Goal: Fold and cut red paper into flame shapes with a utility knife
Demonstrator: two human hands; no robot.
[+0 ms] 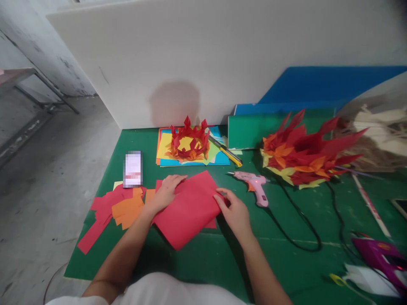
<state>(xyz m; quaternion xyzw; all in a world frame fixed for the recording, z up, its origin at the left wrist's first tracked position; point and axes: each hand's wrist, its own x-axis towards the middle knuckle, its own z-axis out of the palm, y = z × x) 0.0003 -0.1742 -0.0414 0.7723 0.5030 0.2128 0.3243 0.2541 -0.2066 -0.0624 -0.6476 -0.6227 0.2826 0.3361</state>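
Note:
A red paper sheet [187, 212] lies tilted on the green mat [286, 262] in front of me. My left hand [167, 191] rests flat on its upper left part, fingers pointing right. At the sheet's right edge, my right hand [233, 212] pinches or presses the paper with its fingertips. Cut red and orange paper strips [117, 207] lie scattered just left of the sheet.
A phone [132, 168] lies at the mat's left. Behind are a red-orange paper crown [190, 142] on coloured sheets, a yellow utility knife [227, 153], a pink glue gun [254, 186] with black cord, and a big paper flame piece [305, 154]. A purple object [378, 254] sits lower right.

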